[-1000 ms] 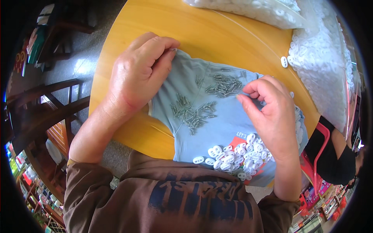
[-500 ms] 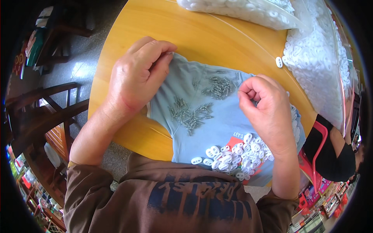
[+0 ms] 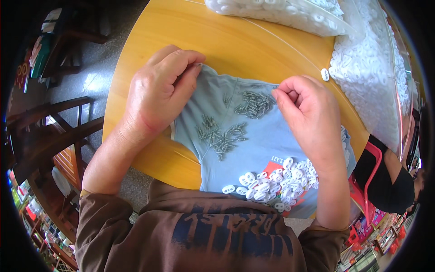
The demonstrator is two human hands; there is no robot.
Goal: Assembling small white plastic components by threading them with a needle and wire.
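Note:
A light blue T-shirt (image 3: 267, 136) is spread over the table under both hands. My left hand (image 3: 163, 88) is closed at its far left corner, thumb and forefinger pinched on the cloth. Over the far edge of the shirt, my right hand (image 3: 308, 113) has thumb and forefinger pressed together beside a heap of small metal springs (image 3: 253, 104); what they hold, if anything, is too small to make out. A second, looser pile of springs (image 3: 220, 137) lies nearer me. Small white oval plastic pieces with two holes (image 3: 281, 183) are heaped on the near part, partly behind my right forearm.
Clear bags full of the same white pieces stand at the far side (image 3: 276, 18) and far right (image 3: 362, 72) of the yellow wooden table (image 3: 149, 50). One loose white piece (image 3: 325, 75) lies by the right bag. Dark wooden chairs (image 3: 50, 118) stand left; a person in black (image 3: 385, 177) is at right.
My right hand has moved a little away from me and to the left, its fingertips now near the far spring heap and the shirt's far edge. My left hand stays almost still.

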